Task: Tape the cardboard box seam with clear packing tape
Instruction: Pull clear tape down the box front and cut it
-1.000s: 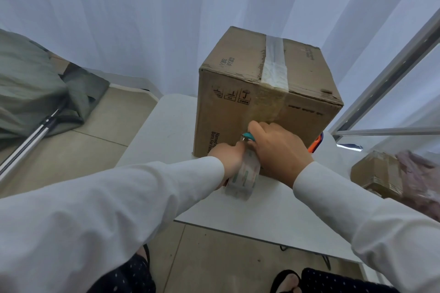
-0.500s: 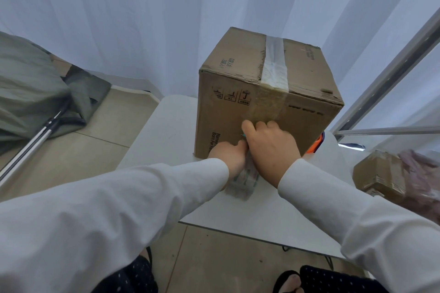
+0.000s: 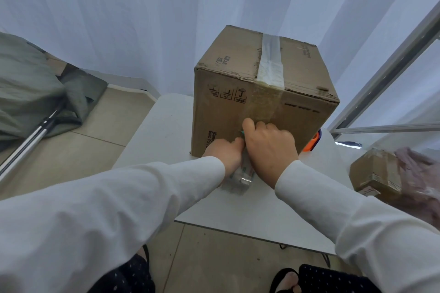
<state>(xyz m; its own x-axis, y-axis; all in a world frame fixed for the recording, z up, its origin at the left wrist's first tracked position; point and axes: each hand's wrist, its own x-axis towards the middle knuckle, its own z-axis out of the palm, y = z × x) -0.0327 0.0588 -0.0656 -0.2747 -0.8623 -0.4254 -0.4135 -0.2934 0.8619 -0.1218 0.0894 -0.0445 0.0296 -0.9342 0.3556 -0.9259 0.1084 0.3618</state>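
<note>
A brown cardboard box [image 3: 223,112] stands on a white table [image 3: 262,209]. A strip of clear tape [image 3: 270,64] runs along its top seam and down the front face. My left hand [image 3: 225,152] is low at the box front, gripping a roll of clear packing tape [image 3: 241,173] that hangs just above the table. Directly to its right, my right hand [image 3: 269,147] is closed against the front face at the strip's lower end. A small teal tool [image 3: 242,132] peeks out between thumb and box; most of it is hidden.
An orange object [image 3: 314,143] pokes out behind the box's right side. A smaller taped box [image 3: 373,173] and a pink plastic bag [image 3: 419,173] sit at right. A metal frame [image 3: 392,66] slants at right. Green cloth [image 3: 28,93] and a metal pole [image 3: 28,143] lie on the floor at left.
My right hand has slid a little up the box front and closed over the teal tool, which showed more before. The tape roll has drawn in closer under both hands.
</note>
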